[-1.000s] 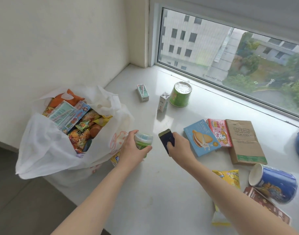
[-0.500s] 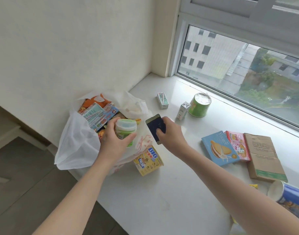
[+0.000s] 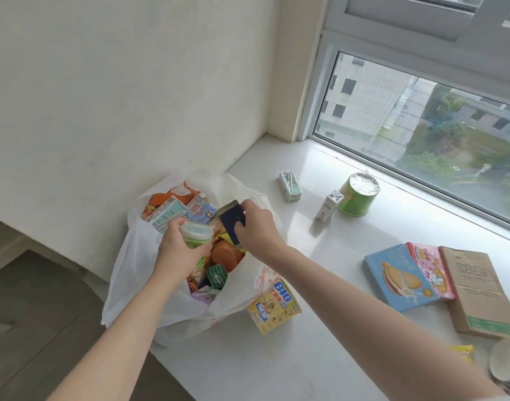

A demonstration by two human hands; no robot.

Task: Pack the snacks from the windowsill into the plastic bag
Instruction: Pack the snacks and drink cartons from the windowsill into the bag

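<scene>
A small green-lidded cup (image 3: pixel 196 233) is gripped in the left hand (image 3: pixel 177 250) and a dark blue packet (image 3: pixel 232 225) pinched in the right hand (image 3: pixel 258 227), both held over the already crowded plastic bag (image 3: pixel 132 273). Much is left on the windowsill (image 3: pixel 320 285): a tub (image 3: pixel 274 309) marked "BIG", a blue biscuit box (image 3: pixel 398 282), cartons and cups.

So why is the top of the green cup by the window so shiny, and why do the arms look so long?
In the head view, daylight from the window glares off the green cup and its foil lid, and brightens the windowsill; the wide-angle lens stretches the arms near the frame's edges.
</scene>
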